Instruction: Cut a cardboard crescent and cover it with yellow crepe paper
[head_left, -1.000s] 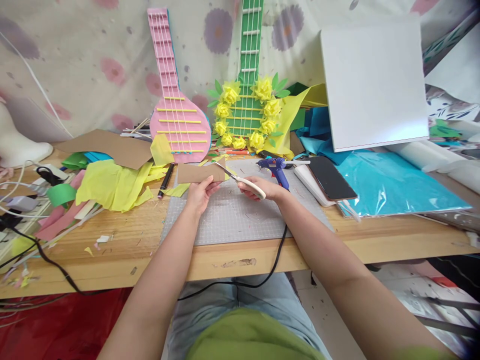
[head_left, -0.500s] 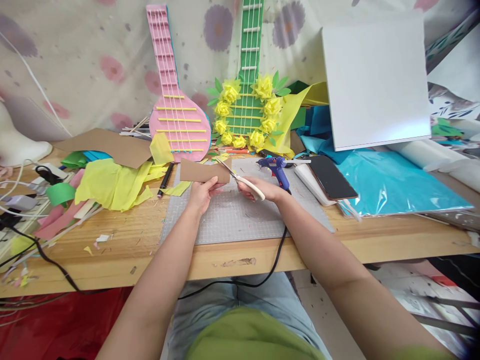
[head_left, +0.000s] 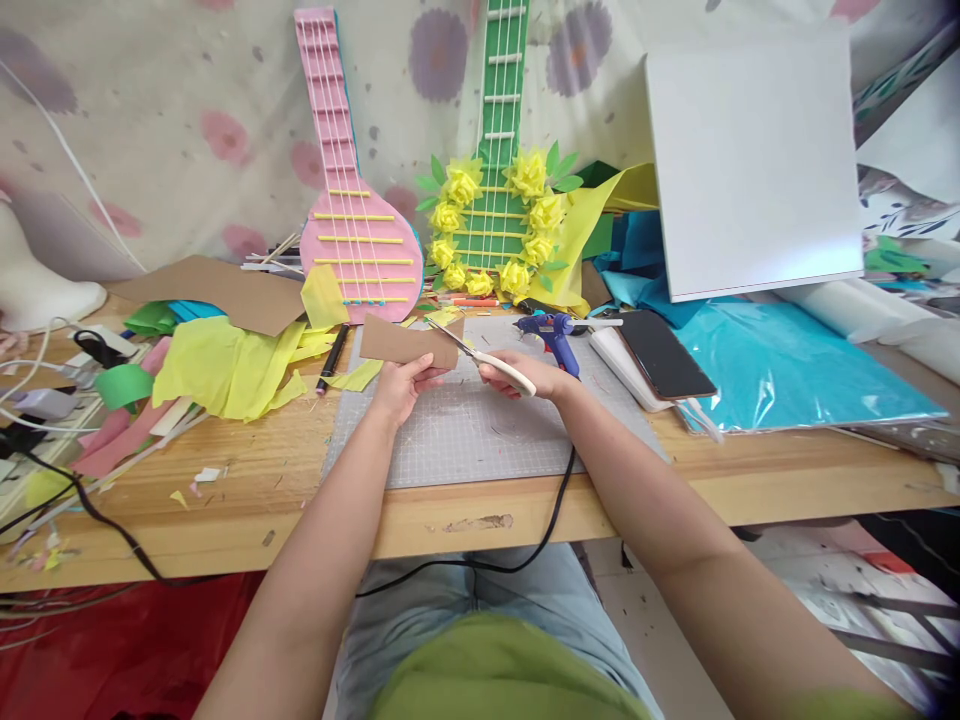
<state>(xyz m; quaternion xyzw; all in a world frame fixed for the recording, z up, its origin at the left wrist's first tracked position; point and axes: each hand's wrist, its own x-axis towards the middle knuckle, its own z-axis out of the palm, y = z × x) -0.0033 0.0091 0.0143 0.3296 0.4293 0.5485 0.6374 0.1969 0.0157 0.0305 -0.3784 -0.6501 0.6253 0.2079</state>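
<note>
A strip of brown cardboard (head_left: 396,343) is pinched in my left hand (head_left: 405,388), thumb on top, held above the grey cutting mat (head_left: 457,445). My right hand (head_left: 529,374) grips a pair of scissors (head_left: 499,368) by its white handles. The blades point up and left and lie across the cardboard's right end, with a piece of brown showing beyond them. Just right of my right hand lies a blue hot glue gun (head_left: 553,335) on the mat, its black cord running over the table's front edge.
A pink paper guitar (head_left: 360,245) and a green one (head_left: 491,215) with yellow flowers stand at the back. Yellow crepe paper (head_left: 225,370) and a black marker (head_left: 332,358) are on the left. To the right lie a phone (head_left: 664,355) and a blue plastic-wrapped pack (head_left: 795,370).
The scissors have turned slightly, their handles shifting a little right and their blades reaching further over the cardboard. The piece at the cardboard's right end now shows apart beyond the blades.
</note>
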